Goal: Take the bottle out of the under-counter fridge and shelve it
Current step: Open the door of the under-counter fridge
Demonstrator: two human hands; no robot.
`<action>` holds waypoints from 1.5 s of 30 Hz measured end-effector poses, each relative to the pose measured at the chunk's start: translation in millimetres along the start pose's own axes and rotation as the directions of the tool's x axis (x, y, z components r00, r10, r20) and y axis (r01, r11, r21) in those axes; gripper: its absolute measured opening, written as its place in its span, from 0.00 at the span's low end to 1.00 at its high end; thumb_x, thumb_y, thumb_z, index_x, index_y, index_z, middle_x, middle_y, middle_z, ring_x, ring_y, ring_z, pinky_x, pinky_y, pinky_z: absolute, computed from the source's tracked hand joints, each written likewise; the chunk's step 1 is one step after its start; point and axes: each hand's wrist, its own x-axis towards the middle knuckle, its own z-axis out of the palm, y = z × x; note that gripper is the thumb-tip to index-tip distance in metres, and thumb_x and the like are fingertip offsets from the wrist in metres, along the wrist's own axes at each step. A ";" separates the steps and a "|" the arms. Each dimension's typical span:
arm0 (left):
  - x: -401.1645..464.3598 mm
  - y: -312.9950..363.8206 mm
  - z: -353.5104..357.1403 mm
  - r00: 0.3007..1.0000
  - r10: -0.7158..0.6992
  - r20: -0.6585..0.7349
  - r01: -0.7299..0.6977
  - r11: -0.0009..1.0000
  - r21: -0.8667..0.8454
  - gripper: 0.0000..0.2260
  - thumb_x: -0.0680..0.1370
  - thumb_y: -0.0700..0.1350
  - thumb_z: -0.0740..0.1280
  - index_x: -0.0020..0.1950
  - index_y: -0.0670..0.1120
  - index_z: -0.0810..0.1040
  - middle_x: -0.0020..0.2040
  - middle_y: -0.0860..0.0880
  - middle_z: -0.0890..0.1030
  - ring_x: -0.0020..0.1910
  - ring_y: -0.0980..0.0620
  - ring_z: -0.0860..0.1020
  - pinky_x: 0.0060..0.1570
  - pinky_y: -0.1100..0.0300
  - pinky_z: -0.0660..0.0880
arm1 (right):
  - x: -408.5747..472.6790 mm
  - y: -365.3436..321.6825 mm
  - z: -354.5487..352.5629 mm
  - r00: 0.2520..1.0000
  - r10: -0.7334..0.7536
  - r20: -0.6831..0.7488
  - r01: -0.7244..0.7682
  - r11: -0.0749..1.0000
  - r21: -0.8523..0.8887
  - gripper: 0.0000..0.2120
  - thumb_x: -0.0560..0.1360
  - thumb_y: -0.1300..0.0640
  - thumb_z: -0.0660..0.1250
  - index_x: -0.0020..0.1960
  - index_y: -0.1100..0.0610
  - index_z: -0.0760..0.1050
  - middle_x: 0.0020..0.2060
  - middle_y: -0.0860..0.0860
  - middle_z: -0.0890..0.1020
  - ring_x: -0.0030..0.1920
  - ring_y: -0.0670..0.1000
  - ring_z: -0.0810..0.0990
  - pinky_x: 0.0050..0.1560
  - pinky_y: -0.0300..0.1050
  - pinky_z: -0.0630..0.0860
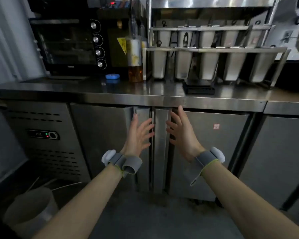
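Fingers (146,130) spread wide on both sides, gripping nothing: left hand (138,135) and right hand (181,133) raised palm-inward at frame centre, just in front of the paired vertical door handles.

Under-counter fridge (102,135), middle of frame: both steel doors shut, seam between them running down between the two hands. Left door handle (141,114) just beside left fingertips, right door handle (161,128) just beside right ones; contact not certain.

Step in hand, by judgement: very start, reaching to open. Nothing taken out yet. Next move calls for hooking a handle edge and swinging a door clear, then looking inside.

Bottle: not visible, presumably behind the closed doors; shape, size, fill all unknown. Amber-filled pump bottle (135,61) stands on the surface (145,95), upper centre, but not the fridge one. Shelf frame with steel bins (217,49) upper right; whether that is the target shelf, cannot tell.
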 end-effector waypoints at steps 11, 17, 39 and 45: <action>81.6 -15.9 -2.7 1.000 0.003 0.015 -0.002 0.998 -0.060 0.51 0.61 0.80 0.53 0.78 0.52 0.60 0.79 0.53 0.61 0.77 0.52 0.58 0.73 0.44 0.49 | 65.1 24.5 -10.0 0.998 -0.055 -0.006 0.055 0.998 -0.013 0.19 0.79 0.27 0.47 0.60 0.32 0.71 0.46 0.22 0.82 0.50 0.25 0.79 0.49 0.32 0.69; 89.9 -17.8 -1.5 1.000 0.011 -0.002 -0.011 0.998 -0.061 0.53 0.60 0.80 0.55 0.78 0.51 0.59 0.79 0.52 0.60 0.77 0.53 0.58 0.71 0.51 0.51 | 73.6 25.3 -6.2 0.997 -0.076 -0.029 0.076 0.997 0.004 0.29 0.76 0.23 0.51 0.68 0.36 0.73 0.50 0.25 0.83 0.52 0.26 0.79 0.51 0.36 0.66; -10.9 -38.2 50.7 0.973 0.207 0.107 -0.193 0.973 -0.126 0.22 0.74 0.71 0.57 0.60 0.64 0.79 0.63 0.64 0.79 0.64 0.66 0.73 0.60 0.69 0.72 | -22.8 20.7 4.4 0.998 -0.065 -0.011 0.065 0.998 -0.001 0.49 0.63 0.17 0.62 0.77 0.40 0.66 0.71 0.37 0.76 0.68 0.33 0.73 0.73 0.44 0.64; -63.1 -52.3 102.7 0.989 0.131 -0.068 -0.141 0.973 -0.181 0.38 0.74 0.72 0.59 0.78 0.54 0.60 0.79 0.52 0.61 0.78 0.54 0.58 0.77 0.46 0.53 | -89.0 7.3 -12.3 0.999 -0.029 -0.017 0.029 1.000 -0.008 0.55 0.59 0.14 0.62 0.79 0.43 0.66 0.78 0.43 0.70 0.77 0.41 0.65 0.80 0.51 0.55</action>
